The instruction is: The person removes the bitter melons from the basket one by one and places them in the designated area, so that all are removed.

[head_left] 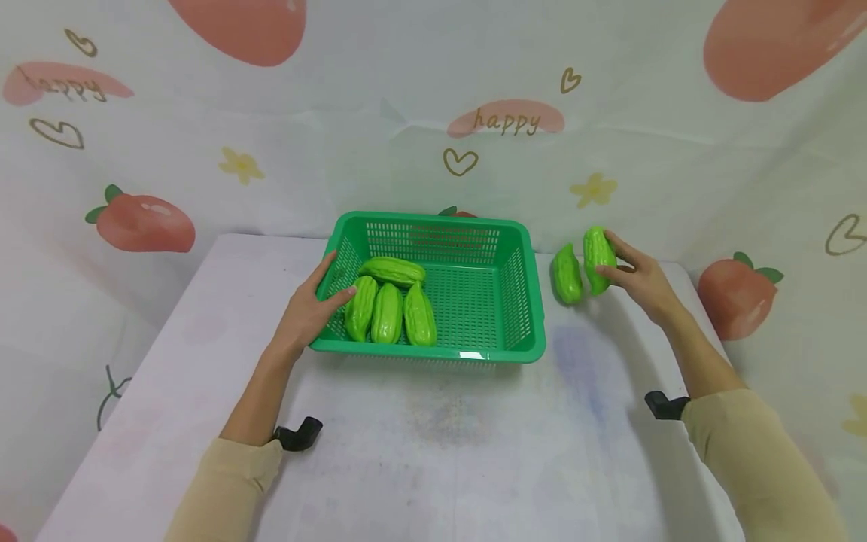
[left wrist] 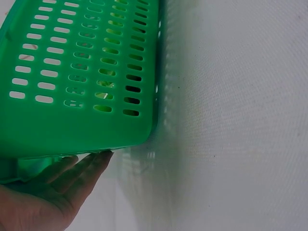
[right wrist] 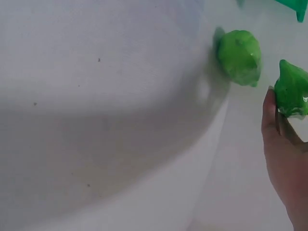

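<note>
A green plastic basket stands on the table with several green bitter melons lying in its left half. My left hand holds the basket's left rim, thumb over the inside and fingers along the outer side. In the left wrist view, the fingers lie against the basket's end wall. To the right of the basket, my right hand grips a bitter melon between thumb and fingers, raised above the table. Another bitter melon lies on the table beside it, close to the basket's right side.
The white table reaches back to a hanging cloth printed with fruit, hearts and flowers. Black wrist mounts are on both forearms. The basket's right half shows its bare slotted floor.
</note>
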